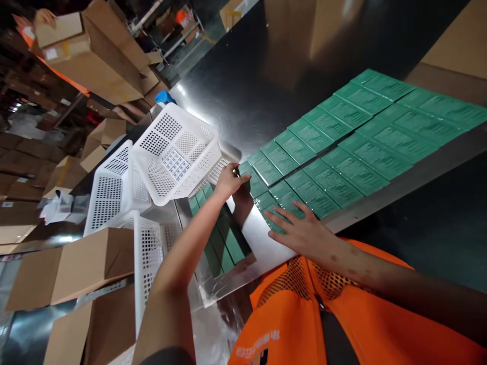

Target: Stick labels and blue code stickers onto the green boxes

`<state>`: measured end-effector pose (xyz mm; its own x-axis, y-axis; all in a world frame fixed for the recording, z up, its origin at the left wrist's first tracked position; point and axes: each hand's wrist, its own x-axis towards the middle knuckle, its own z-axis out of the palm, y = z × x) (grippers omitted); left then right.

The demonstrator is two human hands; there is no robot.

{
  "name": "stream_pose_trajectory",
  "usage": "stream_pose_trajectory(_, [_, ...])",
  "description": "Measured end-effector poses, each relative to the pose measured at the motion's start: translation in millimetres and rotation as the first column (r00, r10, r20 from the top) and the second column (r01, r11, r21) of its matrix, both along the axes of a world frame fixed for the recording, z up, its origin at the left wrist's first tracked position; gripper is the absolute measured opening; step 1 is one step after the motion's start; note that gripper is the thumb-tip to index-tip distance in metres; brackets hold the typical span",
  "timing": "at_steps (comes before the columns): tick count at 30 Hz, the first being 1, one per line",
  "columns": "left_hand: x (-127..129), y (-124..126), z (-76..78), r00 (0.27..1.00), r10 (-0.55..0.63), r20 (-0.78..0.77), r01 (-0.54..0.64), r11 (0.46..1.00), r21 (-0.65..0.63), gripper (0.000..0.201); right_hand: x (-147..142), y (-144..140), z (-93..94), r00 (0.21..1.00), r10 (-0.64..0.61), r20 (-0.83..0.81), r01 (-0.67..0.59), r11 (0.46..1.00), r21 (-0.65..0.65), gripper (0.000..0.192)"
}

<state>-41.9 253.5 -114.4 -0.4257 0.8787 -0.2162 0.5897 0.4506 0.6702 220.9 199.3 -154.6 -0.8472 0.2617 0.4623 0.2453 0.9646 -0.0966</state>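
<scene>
On the steel worktop (251, 101), the left hand (228, 181) is pinching one green box (249, 178) while the right hand (300, 230), fingers spread, is pressing the row's end box (274, 213); a slip could skew the rows.

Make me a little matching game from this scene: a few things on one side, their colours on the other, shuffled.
Things:
1. packets in rows on the steel table
2. perforated basket
3. mesh vest
4. open carton

Colours:
A. orange
B. brown
C. green
D. white

Pairs: 1-C, 2-D, 3-A, 4-B
</scene>
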Motion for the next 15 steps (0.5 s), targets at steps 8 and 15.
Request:
stream_pose_trajectory(8, [-18, -20, 54.4, 0.795, -0.211, -0.569, 0.082, 0.966, -0.244, 0.035, -31, -27, 6.2, 0.984, 0.126, -0.129, -0.161, 0.939, -0.304, 0.022])
stream_pose_trajectory(15, [-34, -37, 44.1, 0.763, -0.271, -0.587, -0.003, 0.907, -0.422, 0.045, -49, -29, 2.8, 0.976, 0.164, -0.142, -0.215, 0.836, -0.505, 0.039])
